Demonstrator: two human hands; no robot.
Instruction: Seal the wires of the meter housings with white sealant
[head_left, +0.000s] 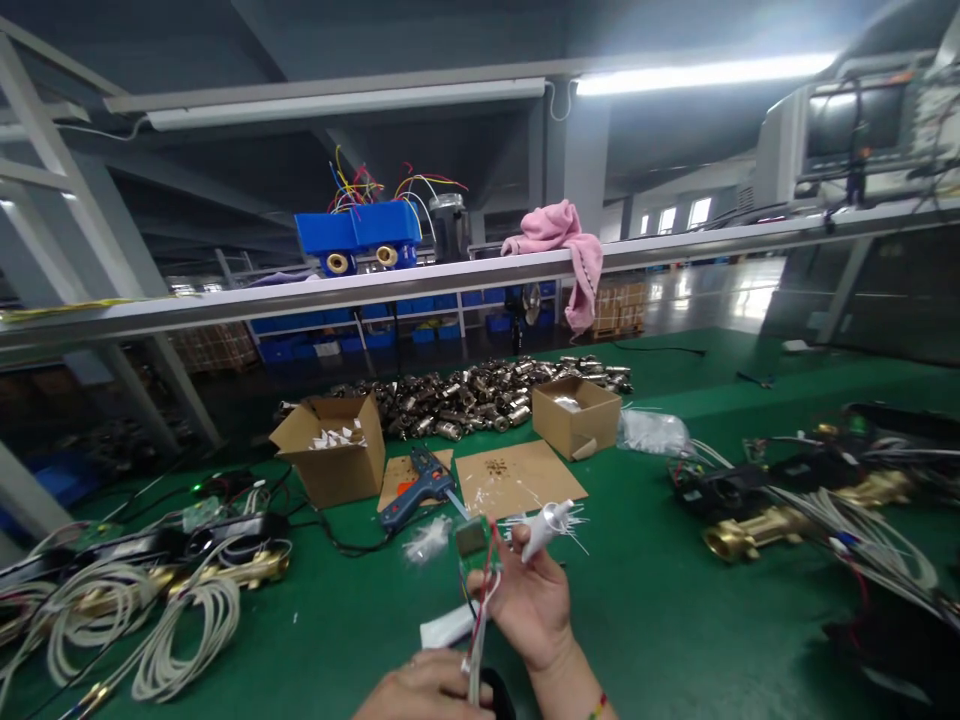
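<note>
My right hand [531, 605] is raised at the lower middle, its fingers round a white tube [546, 528]. A small green circuit board [472, 545] with red and grey wires stands against its fingertips. Below and to the left, my left hand [427, 688] is closed on the grey cable [477, 655] that runs up to the board. Another white tube [448, 627] lies on the table between the hands. Just beyond them rests a blue glue gun [420, 488], its nozzle pointing toward the board.
Two cardboard boxes [337, 455] flank a cardboard sheet [517, 478], with a heap of metal fittings [465, 395] behind. Brass assemblies with coiled cables [187, 630] lie left, more [757, 530] right. A shelf [480, 272] crosses above, holding blue housings [360, 230] and a pink cloth [562, 240].
</note>
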